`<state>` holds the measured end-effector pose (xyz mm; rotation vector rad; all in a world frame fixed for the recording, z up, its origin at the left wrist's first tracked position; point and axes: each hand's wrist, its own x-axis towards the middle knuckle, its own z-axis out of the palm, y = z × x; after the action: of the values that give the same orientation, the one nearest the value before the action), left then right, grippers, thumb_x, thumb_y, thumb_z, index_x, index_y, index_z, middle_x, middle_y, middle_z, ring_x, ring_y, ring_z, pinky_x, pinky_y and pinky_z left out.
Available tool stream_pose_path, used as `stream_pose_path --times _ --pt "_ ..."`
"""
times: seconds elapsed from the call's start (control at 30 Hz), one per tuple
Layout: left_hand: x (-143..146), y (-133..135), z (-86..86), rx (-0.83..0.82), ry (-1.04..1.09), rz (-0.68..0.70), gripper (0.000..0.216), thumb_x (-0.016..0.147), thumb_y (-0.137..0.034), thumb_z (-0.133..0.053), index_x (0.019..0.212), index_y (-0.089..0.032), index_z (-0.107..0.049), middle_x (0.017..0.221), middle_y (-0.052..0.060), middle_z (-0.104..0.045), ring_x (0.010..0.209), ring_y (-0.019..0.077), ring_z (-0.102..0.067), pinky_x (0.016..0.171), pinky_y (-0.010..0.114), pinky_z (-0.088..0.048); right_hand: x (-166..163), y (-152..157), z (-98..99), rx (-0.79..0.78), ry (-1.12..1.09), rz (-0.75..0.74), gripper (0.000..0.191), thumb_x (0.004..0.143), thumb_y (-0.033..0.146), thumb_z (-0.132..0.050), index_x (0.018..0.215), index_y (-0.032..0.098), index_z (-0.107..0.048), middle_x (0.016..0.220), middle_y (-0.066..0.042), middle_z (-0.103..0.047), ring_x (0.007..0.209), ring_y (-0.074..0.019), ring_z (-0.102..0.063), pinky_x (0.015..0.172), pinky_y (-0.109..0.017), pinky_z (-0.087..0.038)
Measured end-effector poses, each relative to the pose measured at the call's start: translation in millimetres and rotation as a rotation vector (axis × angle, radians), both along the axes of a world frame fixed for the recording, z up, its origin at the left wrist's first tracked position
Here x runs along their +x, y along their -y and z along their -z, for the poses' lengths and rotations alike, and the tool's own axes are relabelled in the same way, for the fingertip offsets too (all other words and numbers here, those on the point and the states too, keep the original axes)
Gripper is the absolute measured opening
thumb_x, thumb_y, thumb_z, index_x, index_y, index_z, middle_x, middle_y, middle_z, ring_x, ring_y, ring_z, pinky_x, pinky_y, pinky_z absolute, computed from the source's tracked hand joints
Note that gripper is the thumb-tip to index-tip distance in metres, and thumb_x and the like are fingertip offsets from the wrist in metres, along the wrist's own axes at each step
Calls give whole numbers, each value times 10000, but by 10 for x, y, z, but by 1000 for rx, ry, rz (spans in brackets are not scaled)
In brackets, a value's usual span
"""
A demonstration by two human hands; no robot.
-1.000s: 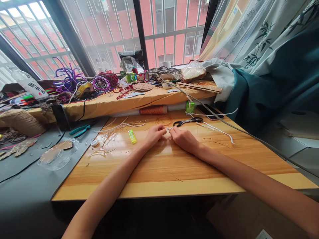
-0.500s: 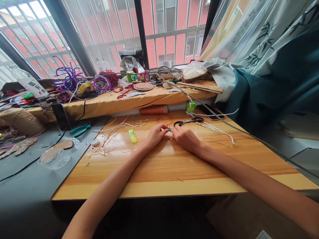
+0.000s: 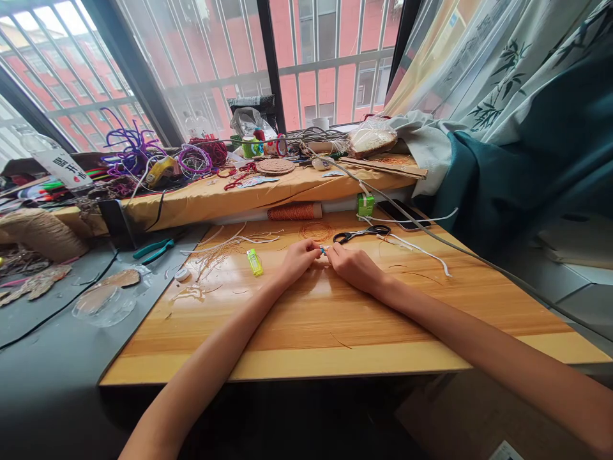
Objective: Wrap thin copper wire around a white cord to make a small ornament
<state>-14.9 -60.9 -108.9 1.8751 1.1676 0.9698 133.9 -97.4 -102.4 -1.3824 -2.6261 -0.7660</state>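
Observation:
My left hand (image 3: 301,260) and my right hand (image 3: 353,266) meet over the middle of the wooden board. Between their fingertips is a small blue and white piece (image 3: 323,251), too small to name; both hands pinch at it. Black-handled scissors (image 3: 360,234) lie just behind my right hand. A coil of thin orange wire or cord (image 3: 316,231) rests behind my fingers. To the left of my left hand lies a yellow-green lighter (image 3: 255,262). White cord pieces (image 3: 421,251) are on the right.
Loose pale strands (image 3: 225,246) spread on the board's left. An orange thread spool (image 3: 294,211) lies under the raised shelf (image 3: 211,202). Teal pliers (image 3: 154,251) and a clear dish (image 3: 104,305) sit on the grey surface. A green box (image 3: 364,205) and phone (image 3: 405,216) are at the back right.
Both hands have shifted very slightly left around the small blue and white piece. The other things lie as before.

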Motion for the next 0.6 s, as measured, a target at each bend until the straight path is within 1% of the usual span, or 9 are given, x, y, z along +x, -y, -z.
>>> stream_pose_path --times 0.1,0.2,0.4,0.6 --pt "18 10 -21 -92 45 -15 88 623 -192 -441 603 -138 -508 504 -45 -471 411 53 -401 417 173 -299 -8 -1 6 0 -5 -5 325 833 96 -183 859 85 -507 803 -104 -520 593 -132 -489 429 -236 -203" --pt "30 29 -51 -132 53 -43 97 612 -178 -436 565 -134 -508 444 -50 -442 378 49 -388 403 171 -279 -19 -2 12 -19 -6 -9 319 829 90 -194 855 79 -512 808 -108 -523 614 -135 -498 437 -235 -216" --pt "37 46 -73 -148 46 -80 122 609 -188 -439 512 -135 -491 380 -50 -416 354 53 -388 391 172 -271 -51 7 16 -60 0 15 320 825 83 -197 860 73 -515 819 -116 -525 634 -150 -512 452 -239 -253" --pt "50 46 -67 -124 15 -107 146 614 -207 -435 494 -140 -483 368 -43 -416 363 66 -394 389 181 -279 -80 19 16 -72 9 22 332 818 72 -189 902 56 -510 833 -135 -521 643 -166 -521 456 -247 -288"
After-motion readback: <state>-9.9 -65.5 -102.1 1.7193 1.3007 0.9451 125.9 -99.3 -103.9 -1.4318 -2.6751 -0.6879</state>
